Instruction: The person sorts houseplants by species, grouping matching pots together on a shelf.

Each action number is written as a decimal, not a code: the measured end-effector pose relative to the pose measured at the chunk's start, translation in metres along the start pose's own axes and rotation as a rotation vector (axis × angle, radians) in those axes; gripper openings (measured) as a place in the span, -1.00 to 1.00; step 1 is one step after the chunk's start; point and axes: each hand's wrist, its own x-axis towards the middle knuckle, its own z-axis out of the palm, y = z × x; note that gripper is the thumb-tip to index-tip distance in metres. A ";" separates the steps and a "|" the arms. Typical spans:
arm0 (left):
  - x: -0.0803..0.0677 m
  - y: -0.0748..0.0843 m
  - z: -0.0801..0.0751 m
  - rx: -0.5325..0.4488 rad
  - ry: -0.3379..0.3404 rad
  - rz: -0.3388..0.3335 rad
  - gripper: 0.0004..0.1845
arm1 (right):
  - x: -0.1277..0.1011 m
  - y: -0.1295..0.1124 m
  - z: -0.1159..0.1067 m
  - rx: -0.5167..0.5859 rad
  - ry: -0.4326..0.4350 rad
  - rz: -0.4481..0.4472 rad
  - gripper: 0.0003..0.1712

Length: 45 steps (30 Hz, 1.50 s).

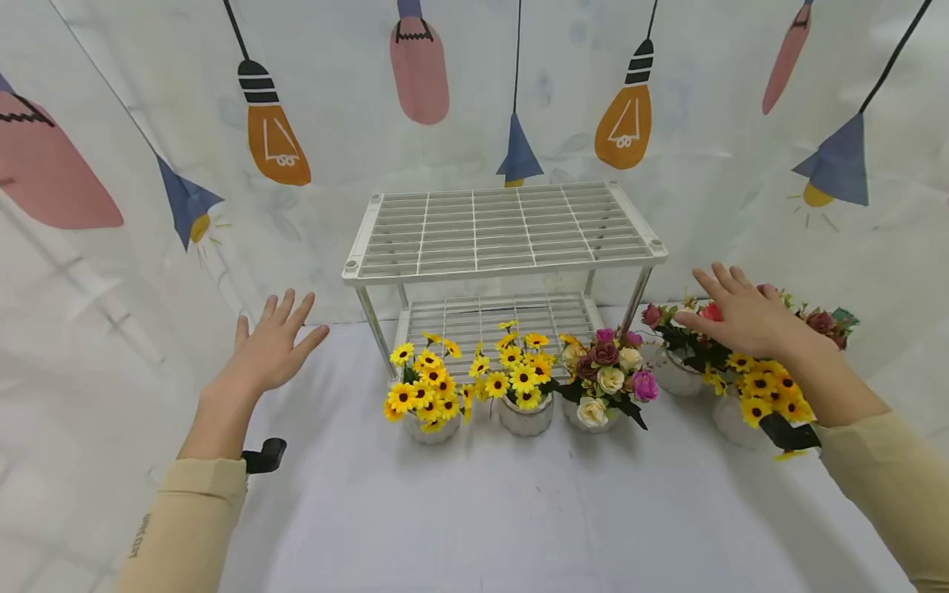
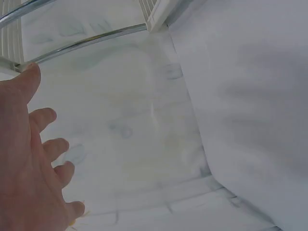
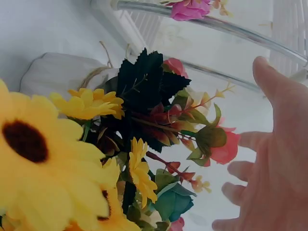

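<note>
A white two-tier wire rack (image 1: 504, 231) stands at the back of a white-covered table (image 1: 474, 511). In front of it sit several white pots of flowers: two of yellow daisies (image 1: 424, 394) (image 1: 521, 372), one of mixed roses (image 1: 608, 375), one of red and dark roses (image 1: 678, 338) (image 3: 159, 110) and another yellow one (image 1: 764, 395) (image 3: 53, 159). My left hand (image 1: 273, 346) (image 2: 33, 168) hovers open over the table left of the rack, holding nothing. My right hand (image 1: 741, 313) (image 3: 274, 163) hovers open just above the red rose pot, fingers spread.
A white curtain printed with coloured bulbs and lamps (image 1: 274, 140) hangs behind and to both sides. The rack's chrome leg (image 2: 86, 43) shows near my left hand. More red flowers (image 1: 823, 321) sit behind my right wrist.
</note>
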 end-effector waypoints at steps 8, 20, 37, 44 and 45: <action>-0.002 0.009 -0.004 -0.053 0.073 0.024 -0.15 | -0.011 -0.003 0.003 0.019 0.066 -0.020 0.04; -0.008 0.039 -0.003 -0.389 0.341 0.125 -0.33 | -0.040 -0.012 0.021 0.130 0.336 -0.055 -0.24; 0.010 0.078 -0.025 -1.250 0.318 0.016 -0.40 | -0.087 -0.030 0.053 0.320 0.553 -0.073 -0.36; 0.014 0.085 -0.031 -1.447 0.265 -0.011 -0.40 | -0.100 -0.040 0.065 0.367 0.674 -0.062 -0.41; 0.014 0.084 -0.031 -1.454 0.264 -0.009 -0.40 | -0.101 -0.042 0.066 0.371 0.692 -0.056 -0.43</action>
